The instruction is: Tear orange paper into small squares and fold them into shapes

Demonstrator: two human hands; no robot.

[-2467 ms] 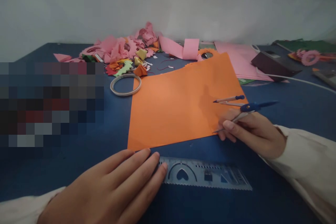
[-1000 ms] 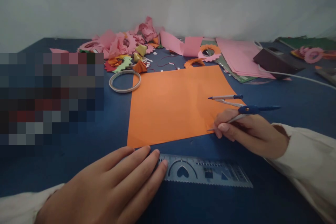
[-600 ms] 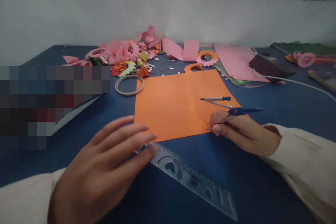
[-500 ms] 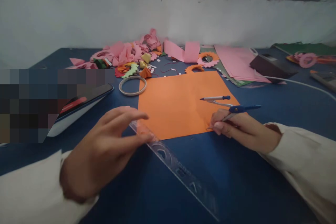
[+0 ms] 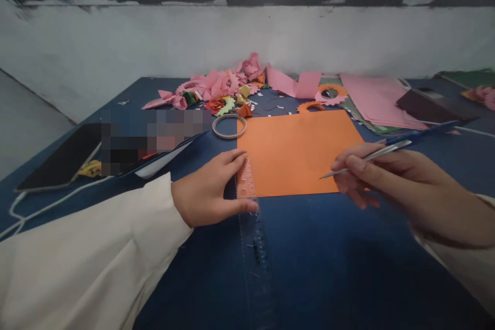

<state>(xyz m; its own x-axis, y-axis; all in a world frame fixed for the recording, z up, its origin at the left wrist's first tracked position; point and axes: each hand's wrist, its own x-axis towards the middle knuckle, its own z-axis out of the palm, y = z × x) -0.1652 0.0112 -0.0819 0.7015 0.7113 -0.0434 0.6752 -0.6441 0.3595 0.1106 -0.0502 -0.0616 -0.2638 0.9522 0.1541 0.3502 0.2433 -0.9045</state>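
A sheet of orange paper (image 5: pixel 297 154) lies flat on the blue table. Over its left edge runs a clear plastic ruler (image 5: pixel 253 247), which stretches from the sheet towards me. My left hand (image 5: pixel 211 191) grips the ruler near its far end, fingers at the top and thumb on the near part. Above the sheet's right side, my right hand (image 5: pixel 379 175) is closed around a drawing compass (image 5: pixel 392 148) with blue and silver parts. Its thin tip points left and looks to be just over the paper, though contact cannot be judged.
Behind the sheet lie crumpled pink paper scraps (image 5: pixel 216 85) and cut orange rings (image 5: pixel 332 94). A round bangle-like ring (image 5: pixel 229 127) touches the sheet's far left corner. Pink sheets (image 5: pixel 379 98) lie at back right, a dark tablet-like device (image 5: pixel 62 157) at far left.
The ruler has swung from a slant to nearly straight away from me, along the sheet's left edge. My right hand has turned the compass and raised it off the near edge. The view has shifted left.
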